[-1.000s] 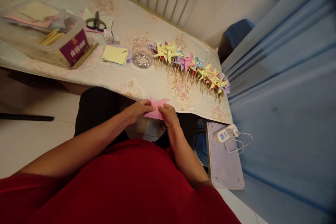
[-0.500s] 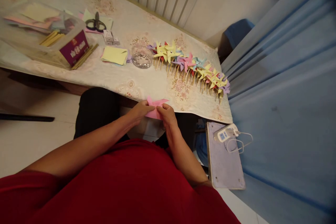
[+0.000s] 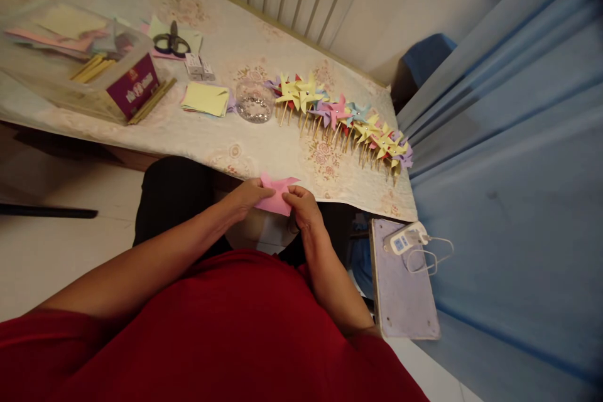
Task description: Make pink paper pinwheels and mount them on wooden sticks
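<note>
Over my lap, just off the table's front edge, a pink piece of paper point(image 3: 275, 201) is held between both hands. Its far side has pointed flaps, like part of a pinwheel. My left hand point(image 3: 251, 196) pinches its left part, thumb on top. At its right edge my right hand point(image 3: 302, 205) grips with thumb and bent fingers. The fingers beneath the paper are hidden. Beyond the hands, a row of finished paper pinwheels point(image 3: 337, 112) on thin sticks lies on the table. A round clear dish point(image 3: 254, 109) of small shiny metal pieces sits to their left.
Left on the flowered tablecloth point(image 3: 277, 160) stand a clear plastic box point(image 3: 101, 91) with paper and sticks, black-handled scissors point(image 3: 172, 44), small boxes point(image 3: 195, 66) and a yellow-topped paper stack point(image 3: 206, 99). Right, a stool point(image 3: 407, 301) holds a white corded device point(image 3: 406, 239) beside a blue curtain point(image 3: 509, 157).
The pink paper has shifted slightly left, with more of its flat near part showing. My right thumb has moved away from the middle towards the paper's right edge.
</note>
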The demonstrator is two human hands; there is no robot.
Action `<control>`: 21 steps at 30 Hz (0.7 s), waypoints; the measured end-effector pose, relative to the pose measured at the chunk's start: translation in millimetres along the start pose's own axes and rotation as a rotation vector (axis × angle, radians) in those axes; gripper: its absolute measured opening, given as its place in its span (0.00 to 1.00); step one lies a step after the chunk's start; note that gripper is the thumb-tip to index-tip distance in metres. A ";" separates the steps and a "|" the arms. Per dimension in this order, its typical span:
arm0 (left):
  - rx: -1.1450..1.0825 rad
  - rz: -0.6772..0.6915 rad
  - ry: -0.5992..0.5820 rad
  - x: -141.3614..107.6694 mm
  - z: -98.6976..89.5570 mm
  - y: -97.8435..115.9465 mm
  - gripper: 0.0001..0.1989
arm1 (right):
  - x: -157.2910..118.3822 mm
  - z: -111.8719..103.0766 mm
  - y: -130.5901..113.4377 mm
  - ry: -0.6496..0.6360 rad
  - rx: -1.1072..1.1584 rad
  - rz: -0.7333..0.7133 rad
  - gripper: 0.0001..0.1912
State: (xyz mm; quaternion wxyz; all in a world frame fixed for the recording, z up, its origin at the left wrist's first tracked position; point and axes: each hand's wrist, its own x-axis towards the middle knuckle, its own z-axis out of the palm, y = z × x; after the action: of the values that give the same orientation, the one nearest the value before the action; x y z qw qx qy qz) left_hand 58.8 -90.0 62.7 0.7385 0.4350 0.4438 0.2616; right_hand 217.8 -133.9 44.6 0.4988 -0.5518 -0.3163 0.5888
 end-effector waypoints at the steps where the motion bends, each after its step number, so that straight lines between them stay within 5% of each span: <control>1: -0.011 -0.009 -0.008 -0.6 -0.1 1.2 0.10 | -0.3 -0.6 0.0 -0.001 0.009 0.000 0.14; 10: -0.072 -0.067 0.022 -0.1 2.3 4.0 0.05 | -0.1 -1.2 4.1 0.075 -0.007 -0.082 0.15; 18: -0.126 -0.062 0.058 2.8 -0.2 4.1 0.05 | -10.2 -8.7 7.3 0.174 -0.379 -0.392 0.15; 21: -0.134 -0.034 0.055 4.5 -1.3 2.4 0.06 | -16.6 -15.3 7.9 0.100 -0.495 -0.484 0.11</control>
State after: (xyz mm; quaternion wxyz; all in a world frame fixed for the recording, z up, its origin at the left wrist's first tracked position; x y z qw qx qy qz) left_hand 59.8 -84.7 62.6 0.7579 0.3695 0.4527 0.2901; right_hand 228.9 -154.5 40.0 0.4898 -0.5933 -0.5463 0.3312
